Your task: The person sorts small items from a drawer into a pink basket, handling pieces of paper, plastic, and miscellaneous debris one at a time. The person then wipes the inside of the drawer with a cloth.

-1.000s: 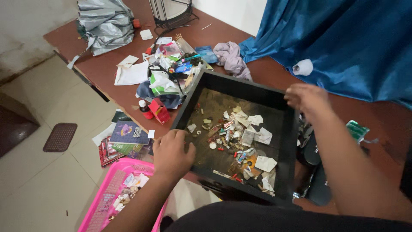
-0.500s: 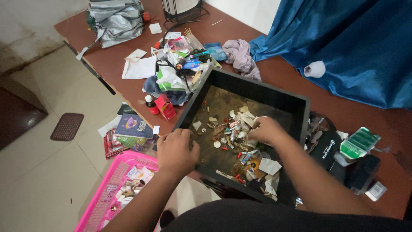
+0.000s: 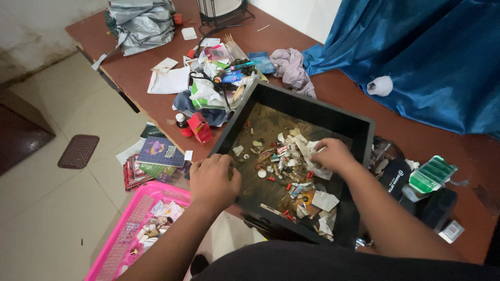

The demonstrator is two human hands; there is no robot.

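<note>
Crumpled white paper scraps (image 3: 314, 156) lie among the small litter in the one black drawer (image 3: 312, 106), which rests tilted on the edge of the brown table (image 3: 338, 86), and the right hand (image 3: 333, 155) sits directly on them at the drawer's middle with its fingers curled closed around a scrap. At the drawer's near-left rim the left hand (image 3: 213, 179) is clenched over the edge, gripping it. One pink basket (image 3: 136, 218) stands on the floor below that rim, and one small red box (image 3: 200, 127) lies on the table just left of the drawer.
</note>
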